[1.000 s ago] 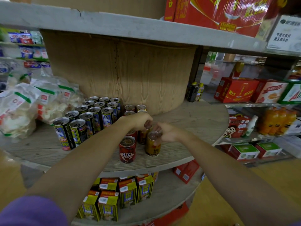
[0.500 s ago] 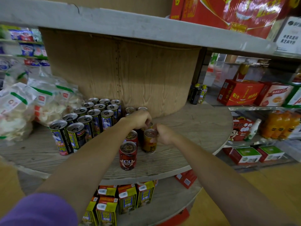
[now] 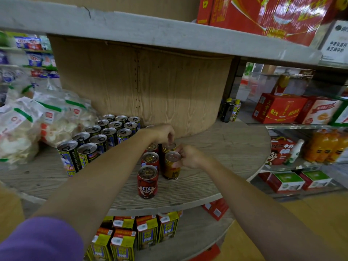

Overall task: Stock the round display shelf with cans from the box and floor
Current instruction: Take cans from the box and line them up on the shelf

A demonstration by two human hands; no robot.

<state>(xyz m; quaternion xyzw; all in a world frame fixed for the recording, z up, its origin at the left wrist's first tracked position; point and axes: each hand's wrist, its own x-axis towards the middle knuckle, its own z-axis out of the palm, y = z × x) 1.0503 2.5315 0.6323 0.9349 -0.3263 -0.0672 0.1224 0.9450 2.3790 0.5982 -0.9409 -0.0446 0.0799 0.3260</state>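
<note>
The right hand (image 3: 190,157) pinches the rim of a gold can (image 3: 171,166) with curled fingers, the can standing upright with its long axis vertical and its pull-tab lid facing up. The left hand (image 3: 162,133) reaches just behind it, fingertips curled down onto the lid of a second gold can (image 3: 168,146); whether it truly grips that can I cannot tell. Both hands sit close together, not touching. Just left of the gold can stand red cans in a line running front to back, the nearest red can (image 3: 147,182) showing a cartoon face toward the camera. Further left of the gold can stands a tight block of taller black cans (image 3: 98,140), smooth metal cylinders with silver tops, and beyond them lie crinkled clear snack bags (image 3: 28,125). All rest on the round shelf (image 3: 226,147), a grey board with rough wood grain around a tan wooden drum (image 3: 141,81). Right of the gold can the board lies bare out to its curved edge. Below the shelf edge stand yellow cartons (image 3: 148,234).
</note>
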